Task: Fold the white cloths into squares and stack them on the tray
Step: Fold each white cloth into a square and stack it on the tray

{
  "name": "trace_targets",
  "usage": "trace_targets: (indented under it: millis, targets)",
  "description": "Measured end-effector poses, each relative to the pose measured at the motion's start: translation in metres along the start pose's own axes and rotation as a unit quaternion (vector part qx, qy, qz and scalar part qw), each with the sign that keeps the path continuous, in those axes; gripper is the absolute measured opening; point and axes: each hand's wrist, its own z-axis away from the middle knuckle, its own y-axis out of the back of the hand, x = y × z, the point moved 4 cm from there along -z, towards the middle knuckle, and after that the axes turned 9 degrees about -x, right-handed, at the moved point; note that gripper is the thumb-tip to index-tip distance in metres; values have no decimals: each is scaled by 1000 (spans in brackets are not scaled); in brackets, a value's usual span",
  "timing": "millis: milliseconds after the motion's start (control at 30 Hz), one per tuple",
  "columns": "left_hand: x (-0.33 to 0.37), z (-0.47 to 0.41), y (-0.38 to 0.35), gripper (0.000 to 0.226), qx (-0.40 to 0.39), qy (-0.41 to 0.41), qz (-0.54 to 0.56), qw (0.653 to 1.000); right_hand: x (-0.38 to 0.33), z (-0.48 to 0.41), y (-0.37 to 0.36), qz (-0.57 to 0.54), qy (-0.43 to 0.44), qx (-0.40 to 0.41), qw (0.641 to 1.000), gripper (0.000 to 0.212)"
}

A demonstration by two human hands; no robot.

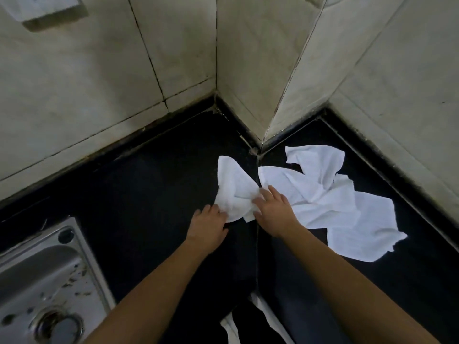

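Small crumpled white cloth (236, 192) lies bunched on the black stone bench (149, 194), met from its near side by both hands. The left hand (208, 225) has its fingers (218, 213) curled onto the cloth's lower left edge, gripping it. The right hand (273, 211) has its fingers (263, 193) spread and only slightly bent over the cloth's right edge; whether they pinch it or merely rest on it I cannot tell. The cloth stretches away from the fingertips toward the wall corner. Just right of the right hand sprawls a heap of loose white cloths (327, 194), unfolded and overlapping. A strip of white fabric (263, 311) shows at the bench's near edge, between the forearms. A steel sink (49, 269) sits at lower left, and pale tiled walls (99, 83) rise behind the bench.
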Motion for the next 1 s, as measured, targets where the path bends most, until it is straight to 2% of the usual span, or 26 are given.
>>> trace_targets:
  millis: [67, 167, 233, 300, 400, 500, 533, 567, 667, 733, 867, 1000]
  targets:
    - [-2, -2, -7, 28, -31, 0, -49, 998, -2, -5, 0, 18, 27, 28, 999, 29]
    - [-4, 1, -8, 23, -54, 2, -58, 997, -10, -4, 10, 26, 66, 25, 997, 25]
    - [-8, 5, -1, 14, -36, 26, -32, 999, -15, 0, 20, -8, 75, 7, 997, 23]
    - [-15, 9, 4, 14, 2, 41, 21, 999, -20, 5, 30, -65, 77, -14, 995, 21]
    - [-24, 17, 10, 31, 48, 36, 99, 993, -33, 11, 47, -116, 102, -9, 988, 22]
    - [-27, 23, 23, 70, 57, 43, 127, 989, -48, 15, 65, -148, 136, 8, 980, 19]
    - [-26, 24, 26, 75, 53, 53, 143, 987, -53, 17, 71, -156, 150, 11, 976, 18]
    - [-25, 25, 30, 72, 60, 62, 162, 983, -59, 19, 78, -161, 163, 11, 973, 17]
    - [-31, 34, 46, 29, 152, 86, 188, 966, -72, 25, 102, -148, 192, 34, 970, 20]
    - [-43, 45, 56, 13, 202, 114, 218, 948, -72, 27, 114, -141, 200, 50, 968, 25]
    - [-70, 69, 75, 15, 259, 137, 246, 924, -56, 31, 128, -109, 193, 40, 974, 37]
    - [-83, 88, 88, 6, 295, 128, 194, 927, -52, 33, 131, -64, 191, 46, 978, 29]
